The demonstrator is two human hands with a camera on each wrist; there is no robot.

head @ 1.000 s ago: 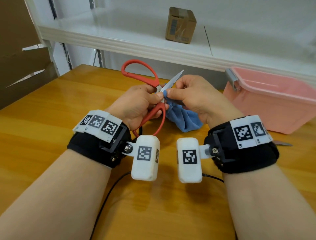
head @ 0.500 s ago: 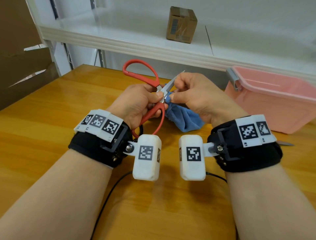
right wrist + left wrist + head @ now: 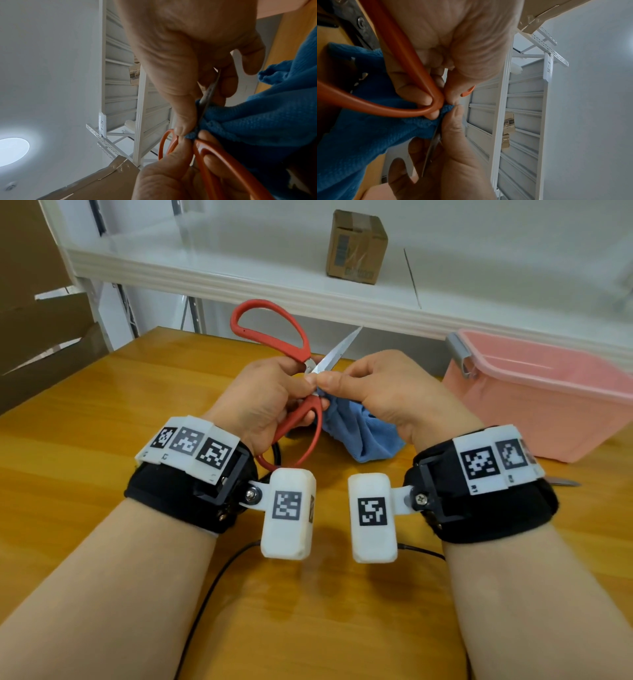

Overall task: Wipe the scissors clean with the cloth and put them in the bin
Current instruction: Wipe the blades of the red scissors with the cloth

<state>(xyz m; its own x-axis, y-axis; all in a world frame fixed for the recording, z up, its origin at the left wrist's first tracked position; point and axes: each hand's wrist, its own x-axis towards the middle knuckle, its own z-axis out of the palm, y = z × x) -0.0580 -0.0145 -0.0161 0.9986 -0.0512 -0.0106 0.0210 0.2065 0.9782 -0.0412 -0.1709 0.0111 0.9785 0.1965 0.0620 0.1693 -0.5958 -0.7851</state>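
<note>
Red-handled scissors (image 3: 274,333) (image 3: 406,73) (image 3: 221,159) are held above the wooden table (image 3: 85,440), steel blade pointing up and to the right. My left hand (image 3: 274,398) (image 3: 453,40) grips them at the handles near the pivot. My right hand (image 3: 373,392) (image 3: 180,54) pinches the blue cloth (image 3: 359,436) (image 3: 359,135) (image 3: 257,121) around the base of the blade, thumb against the left hand's fingers. The rest of the cloth hangs down under the hands. The pink bin (image 3: 548,392) stands open at the right.
A white shelf (image 3: 239,268) runs along the back with a small cardboard box (image 3: 356,248) on it. Brown cardboard (image 3: 37,337) stands at the left. A black cable (image 3: 212,587) trails across the table below the wrists. A thin metal object (image 3: 565,482) lies by the right wrist.
The right hand has slid the cloth down the blade toward the pivot, baring more of the blade's tip. The left hand keeps its grip on the scissors.
</note>
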